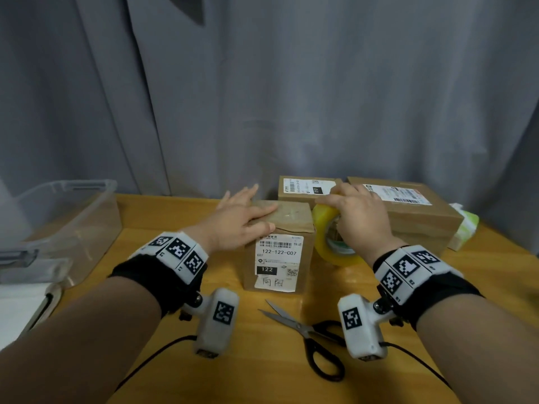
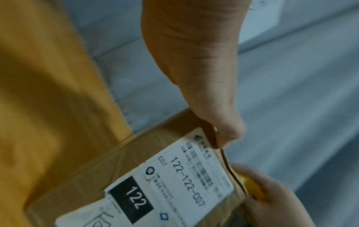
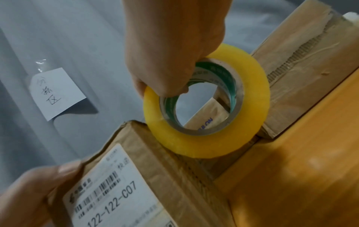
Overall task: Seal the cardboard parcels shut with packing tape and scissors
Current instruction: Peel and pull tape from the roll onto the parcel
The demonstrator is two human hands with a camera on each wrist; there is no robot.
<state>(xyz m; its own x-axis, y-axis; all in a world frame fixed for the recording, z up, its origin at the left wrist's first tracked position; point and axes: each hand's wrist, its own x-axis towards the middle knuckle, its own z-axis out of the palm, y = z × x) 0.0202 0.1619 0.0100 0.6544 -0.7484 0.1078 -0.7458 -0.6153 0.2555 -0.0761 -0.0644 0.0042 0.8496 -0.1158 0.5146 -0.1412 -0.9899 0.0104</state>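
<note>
A small cardboard parcel [image 1: 280, 246] with a white label reading 122-122-C07 stands upright at the middle of the wooden table [image 1: 175, 217]. My left hand [image 1: 242, 217] lies flat on its top with straight fingers, the thumb at the front edge [image 2: 223, 130]. My right hand [image 1: 355, 217] grips a yellowish roll of packing tape [image 1: 329, 237] held upright against the parcel's right side [image 3: 207, 101], thumb through the core. Black-handled scissors [image 1: 309, 336] lie on the table in front of the parcel, blades apart.
Two more labelled cardboard parcels [image 1: 306, 189] [image 1: 408, 211] sit at the back right, with a green and white packet [image 1: 463, 225] beyond them. A clear plastic bin [image 1: 58, 225] stands at the left. A grey curtain [image 1: 262, 97] hangs behind the table.
</note>
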